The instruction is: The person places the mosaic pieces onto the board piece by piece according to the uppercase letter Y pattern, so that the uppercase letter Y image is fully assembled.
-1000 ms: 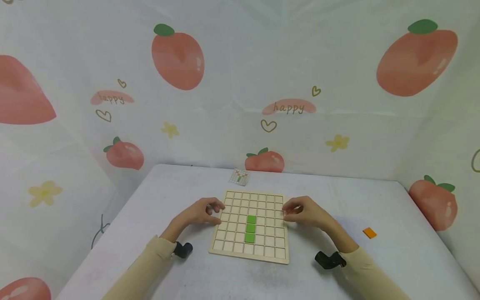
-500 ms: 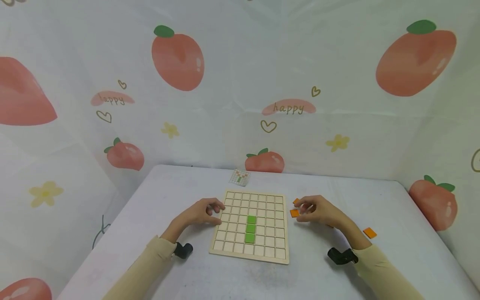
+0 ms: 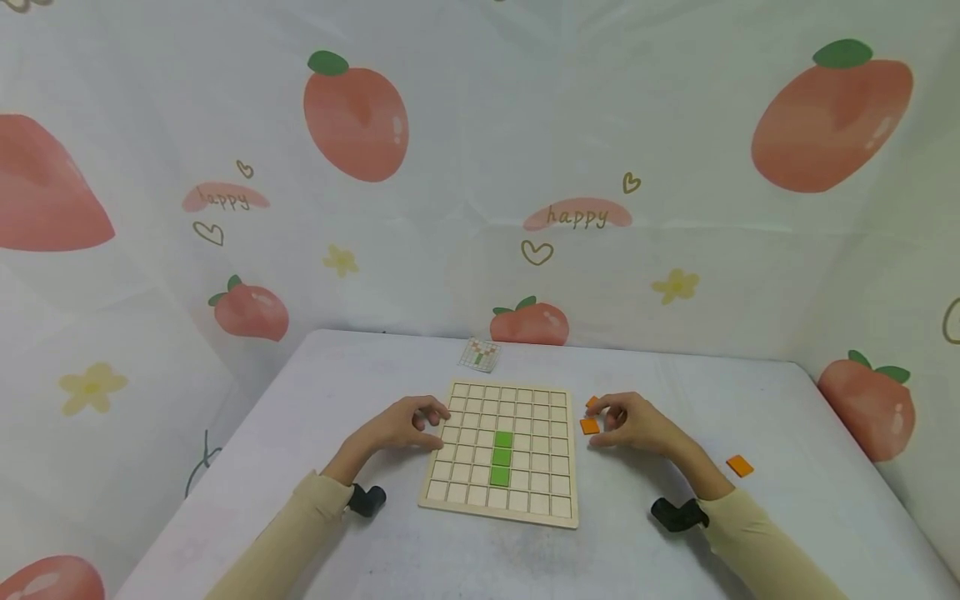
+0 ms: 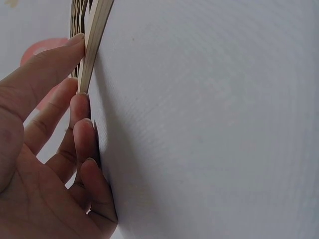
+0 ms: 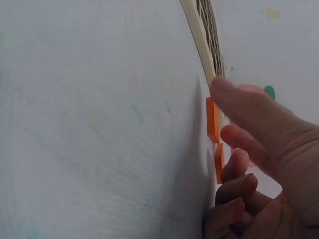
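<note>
A square wooden grid board (image 3: 459, 505) lies on the white table, with several green tiles (image 3: 500, 457) in one column of its cells. My left hand (image 3: 397, 425) rests at the board's left edge, thumb and forefinger set apart along it; the left wrist view has these fingertips touching the rim. Right of the board, my right hand (image 3: 633, 423) hovers with thumb and fingers parted. Near its fingertips lies an orange tile (image 3: 590, 427), and another orange tile (image 3: 592, 402) is partly hidden behind the fingers. Both orange tiles (image 5: 213, 119) stand close to the hand in the right wrist view.
A small printed card (image 3: 480, 355) with a coloured grid pattern lies beyond the board, near the table's back edge. Farther right sits one more orange tile (image 3: 739, 465). A cloth with fruit prints hangs behind the table.
My right hand has moved right, away from the board's right edge, bringing two orange tiles into view, then shifted slightly back left. My left hand has stayed put.
</note>
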Available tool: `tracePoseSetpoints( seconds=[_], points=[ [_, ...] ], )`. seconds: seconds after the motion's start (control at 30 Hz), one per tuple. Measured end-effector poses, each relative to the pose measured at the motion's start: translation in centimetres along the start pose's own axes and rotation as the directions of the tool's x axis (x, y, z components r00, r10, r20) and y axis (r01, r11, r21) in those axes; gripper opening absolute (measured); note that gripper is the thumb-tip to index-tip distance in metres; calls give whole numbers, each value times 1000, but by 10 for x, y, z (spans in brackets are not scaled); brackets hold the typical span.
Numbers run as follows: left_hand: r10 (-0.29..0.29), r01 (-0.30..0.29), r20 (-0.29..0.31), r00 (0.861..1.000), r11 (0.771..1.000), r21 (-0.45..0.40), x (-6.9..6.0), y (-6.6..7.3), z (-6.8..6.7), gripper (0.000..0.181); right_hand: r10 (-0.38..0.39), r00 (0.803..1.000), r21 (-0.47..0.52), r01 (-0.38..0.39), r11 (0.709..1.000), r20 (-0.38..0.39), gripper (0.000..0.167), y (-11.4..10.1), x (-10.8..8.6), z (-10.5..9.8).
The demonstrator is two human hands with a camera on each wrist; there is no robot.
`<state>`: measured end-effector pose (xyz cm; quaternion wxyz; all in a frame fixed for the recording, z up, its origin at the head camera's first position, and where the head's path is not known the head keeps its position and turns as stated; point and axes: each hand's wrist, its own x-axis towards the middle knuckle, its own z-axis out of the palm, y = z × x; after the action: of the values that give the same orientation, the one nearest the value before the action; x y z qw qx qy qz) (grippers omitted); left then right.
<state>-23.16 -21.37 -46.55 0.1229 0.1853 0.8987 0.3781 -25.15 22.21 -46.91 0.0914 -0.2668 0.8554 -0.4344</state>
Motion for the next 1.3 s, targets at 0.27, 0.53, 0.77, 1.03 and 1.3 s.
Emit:
tracePoseSetpoints(
  seconds=[0.27, 0.53, 0.77, 1.03, 1.3],
  points=[
    [-19, 19, -1, 1000, 1000, -6, 0, 1, 0, 42, 11, 1000, -33, -11, 999, -11, 24, 1, 2, 4],
    [-22, 22, -1, 1000, 1000, -4, 1, 0, 1, 42, 21, 999, -20, -21, 1000, -26, 20, 0, 2, 4],
    [-10, 10, 0, 1000, 1000, -4, 2, -2, 1, 42, 10, 999, -23, -11, 1000, -45, 21, 0, 2, 6],
    [8, -8, 5, 1000, 1000, 2, 1, -2, 1, 42, -31, 998, -13, 30, 999, -47, 20, -4, 4, 5],
    [3, -3, 5, 1000, 1000, 2, 1, -1, 1, 42, -94, 994, -18, 93, 995, -51, 18, -8, 11, 10]
  ],
)
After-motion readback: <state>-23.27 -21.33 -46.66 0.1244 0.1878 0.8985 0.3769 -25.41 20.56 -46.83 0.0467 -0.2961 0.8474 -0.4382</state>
